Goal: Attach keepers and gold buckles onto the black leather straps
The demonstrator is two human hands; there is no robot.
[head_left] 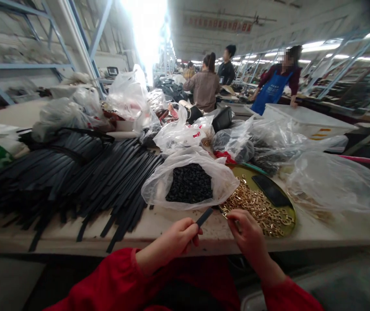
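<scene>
My left hand [185,235] is closed on a short dark strip [204,217] that points up and to the right. Just to its right, my right hand [245,226] pinches a small metal piece [224,213] at the near left rim of a round yellow-green tray [292,211]. Many gold metal pieces [256,207] lie in that tray, with a dark phone-like slab [270,190] behind them. An open plastic bag [159,190] of small black pieces [189,183] stands beyond my hands. The two hands are apart.
Long black strips [107,181] cover the left of the table [168,229], some over its front edge. Clear plastic bags [340,181] crowd the back and right. A person in a blue apron [272,93] stands by a white bin [304,123]; other people are farther back.
</scene>
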